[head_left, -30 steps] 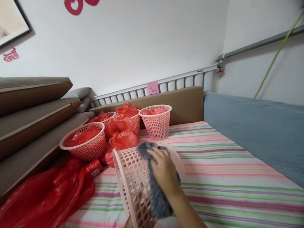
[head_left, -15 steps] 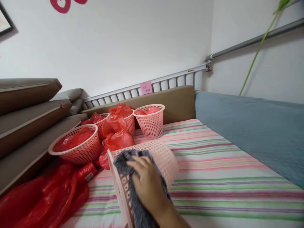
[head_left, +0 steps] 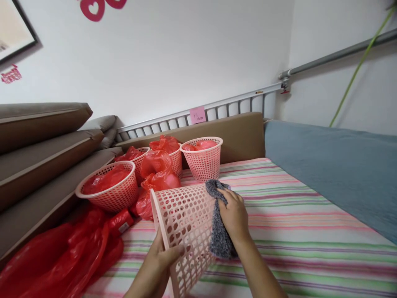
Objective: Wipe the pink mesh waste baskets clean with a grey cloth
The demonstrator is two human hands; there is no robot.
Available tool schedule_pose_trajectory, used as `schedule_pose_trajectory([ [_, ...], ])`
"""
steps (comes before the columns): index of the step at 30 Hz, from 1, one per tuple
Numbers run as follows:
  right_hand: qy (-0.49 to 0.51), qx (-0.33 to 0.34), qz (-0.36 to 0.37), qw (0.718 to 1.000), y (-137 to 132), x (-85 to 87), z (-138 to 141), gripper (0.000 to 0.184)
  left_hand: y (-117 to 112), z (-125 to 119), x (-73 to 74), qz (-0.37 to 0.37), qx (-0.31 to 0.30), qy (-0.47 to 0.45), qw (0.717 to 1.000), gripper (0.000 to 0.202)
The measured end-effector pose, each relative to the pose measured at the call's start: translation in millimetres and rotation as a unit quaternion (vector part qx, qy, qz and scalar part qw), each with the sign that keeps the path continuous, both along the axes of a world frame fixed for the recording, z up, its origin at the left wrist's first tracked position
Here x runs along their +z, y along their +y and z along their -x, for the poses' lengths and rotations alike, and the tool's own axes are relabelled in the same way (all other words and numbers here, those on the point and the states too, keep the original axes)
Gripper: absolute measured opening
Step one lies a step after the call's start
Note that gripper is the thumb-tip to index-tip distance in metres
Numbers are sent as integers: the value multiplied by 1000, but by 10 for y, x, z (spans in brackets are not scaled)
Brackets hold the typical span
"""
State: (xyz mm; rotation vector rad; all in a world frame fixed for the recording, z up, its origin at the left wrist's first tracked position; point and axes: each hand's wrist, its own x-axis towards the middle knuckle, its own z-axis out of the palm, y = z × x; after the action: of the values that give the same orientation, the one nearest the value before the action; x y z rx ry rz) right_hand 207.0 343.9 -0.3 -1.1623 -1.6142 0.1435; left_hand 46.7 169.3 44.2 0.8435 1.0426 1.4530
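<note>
A pink perforated plastic basket (head_left: pixel 189 215) lies tipped on its side, its rim facing left. My left hand (head_left: pixel 161 260) grips the rim, with the thumb on the outer wall and the fingers inside. In my right hand (head_left: pixel 233 211) is a dark grey fluffy cloth (head_left: pixel 221 236), pressed to the basket near its base, on the right. Part of the cloth hangs down below the hand along the basket's side.
Several upright pink baskets (head_left: pixel 204 163) with red plastic bags stand behind. A loose red bag (head_left: pixel 62 252) lies at front left beside stacked cushions (head_left: pixel 46 149). Striped bedding (head_left: pixel 297 236) spreads underneath. A brown padded board (head_left: pixel 245 132) and a blue-covered side (head_left: pixel 328 161) border it.
My right hand has moved the cloth from the rim end to the base end of the basket. My left hand has come into view on the rim. The view has shifted slightly left.
</note>
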Motion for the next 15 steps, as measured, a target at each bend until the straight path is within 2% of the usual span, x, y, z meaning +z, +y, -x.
schedule_pose_trajectory([
  [1, 19, 5, 7, 1000, 4, 13, 3, 33, 11, -47, 31, 7, -1, -13, 1000, 87],
  [3, 64, 25, 19, 997, -96, 85, 44, 31, 44, -190, -15, 16, -8, 3, 1000, 80],
  [5, 93, 90, 9, 992, -381, 224, 150, 30, 125, -389, -140, 20, -2, 55, 998, 67],
  [7, 81, 191, -20, 978, -775, 399, 309, 36, 246, -600, -254, 26, 1, 90, 996, 52],
  [8, 65, 236, -27, 969, -955, 481, 389, 40, 302, -685, -288, 26, 1, 100, 995, 45],
  [10, 39, 277, -25, 960, -1161, 587, 493, 46, 349, -766, -312, 27, -15, 109, 994, 38],
  [12, 12, 253, -19, 967, -1077, 580, 455, 46, 260, -709, -302, 34, -35, 118, 992, 37],
  [14, -15, 168, -9, 986, -745, 469, 273, 42, 47, -569, -295, 44, -52, 118, 991, 36],
  [15, -22, 103, -4, 994, -534, 392, 152, 39, -81, -496, -298, 47, -57, 117, 990, 35],
])
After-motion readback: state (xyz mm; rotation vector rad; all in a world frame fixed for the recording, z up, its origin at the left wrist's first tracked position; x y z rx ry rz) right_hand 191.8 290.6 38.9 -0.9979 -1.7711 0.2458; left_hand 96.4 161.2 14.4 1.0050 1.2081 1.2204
